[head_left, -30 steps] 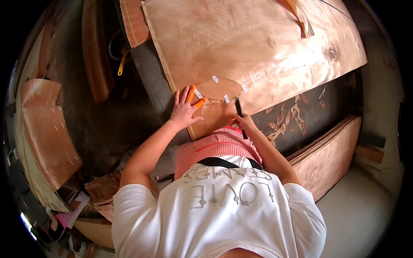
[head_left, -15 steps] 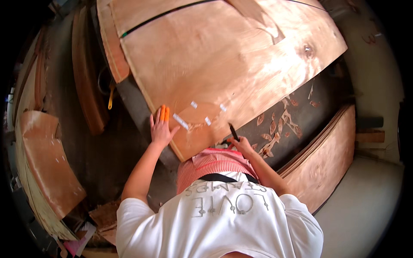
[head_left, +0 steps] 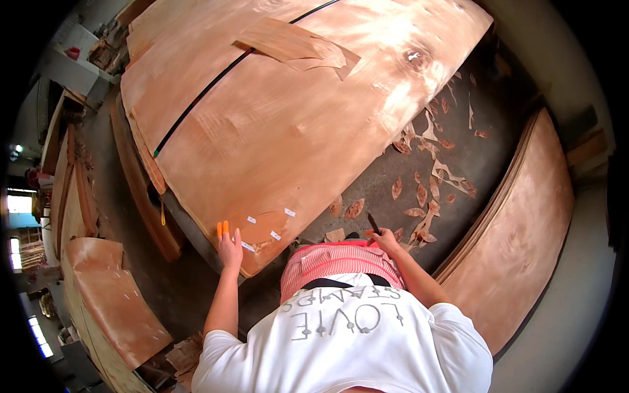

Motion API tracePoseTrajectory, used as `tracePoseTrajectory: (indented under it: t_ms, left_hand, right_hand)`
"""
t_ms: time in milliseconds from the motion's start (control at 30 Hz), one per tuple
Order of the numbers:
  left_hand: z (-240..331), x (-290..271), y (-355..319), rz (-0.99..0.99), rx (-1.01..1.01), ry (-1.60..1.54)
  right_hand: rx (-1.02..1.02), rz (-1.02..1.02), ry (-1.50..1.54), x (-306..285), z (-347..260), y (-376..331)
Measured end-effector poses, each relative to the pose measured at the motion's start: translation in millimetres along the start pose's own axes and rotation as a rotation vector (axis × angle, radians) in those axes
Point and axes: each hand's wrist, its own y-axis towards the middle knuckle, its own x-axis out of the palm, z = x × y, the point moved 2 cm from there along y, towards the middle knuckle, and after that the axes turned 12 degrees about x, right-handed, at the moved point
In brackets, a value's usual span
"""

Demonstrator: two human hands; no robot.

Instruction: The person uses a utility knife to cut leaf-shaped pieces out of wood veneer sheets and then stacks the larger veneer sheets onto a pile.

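Note:
A large wood veneer sheet (head_left: 262,150) lies before me, its near corner close to my body. Near that corner an oval patch (head_left: 262,224) of darker veneer shows, with several short white tape strips (head_left: 275,235) around it. My left hand (head_left: 230,249) is at the sheet's left edge beside the patch, fingers stretched out and orange covers on two fingertips. It appears to rest on the sheet. My right hand (head_left: 388,242), right of the corner and off the sheet, is closed round a slim black tool (head_left: 373,223) that points up and away. The tool's exact kind cannot be made out.
A black strap (head_left: 216,95) crosses the sheet, and a loose veneer piece (head_left: 288,43) lies over it. Leaf-shaped scraps (head_left: 421,194) litter the floor at right. Stacked veneer (head_left: 517,236) stands at far right; a taped veneer piece (head_left: 121,304) lies at left.
My view has swung, and the sheet's corner now sits lower in it. My left hand's fingers are closer together than before. The black tool stays in my right hand, beside the sheet.

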Motion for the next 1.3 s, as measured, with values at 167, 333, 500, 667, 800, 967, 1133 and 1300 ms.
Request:
tracePoseTrajectory:
  t_ms: [167, 333, 500, 667, 800, 967, 1133, 1300]
  left_hand:
    - [77.1, 33.4, 47.9, -0.030, -0.049, -0.243]
    - [103.7, 91.9, 125.2, 0.012, -0.070, -0.574]
    - [132.1, 127.0, 268.9, 0.183, 0.011, -0.799]
    - [225.6, 131.9, 424.7, 0.149, -0.083, -0.356]
    - [218.2, 158.0, 514.7, 0.153, 0.152, 0.185]
    - [212.9, 176.6, 553.4, -0.040, 0.322, 0.473]
    - [250.2, 187.6, 526.5, 0.045, 0.440, 0.530]
    - [329.7, 201.7, 491.3, 0.081, 0.405, 0.268]
  right_hand:
    - [0.147, 0.092, 0.158, -77.2, 0.1, -10.1]
    - [0.164, 0.108, 0.239, -138.0, 7.6, 6.6]
    - [0.172, 0.191, 0.306, -179.2, -7.4, 34.8]
    - [0.253, 0.261, 0.316, -247.9, -15.1, 43.1]
    - [0.280, 0.313, 0.287, -287.4, -79.7, 38.0]
    - [0.316, 0.383, 0.267, -319.9, -118.8, 49.4]
    - [0.184, 0.360, 0.266, -355.3, -109.4, 89.3]
    - [0.095, 0.280, 0.197, -425.2, -114.3, 148.3]
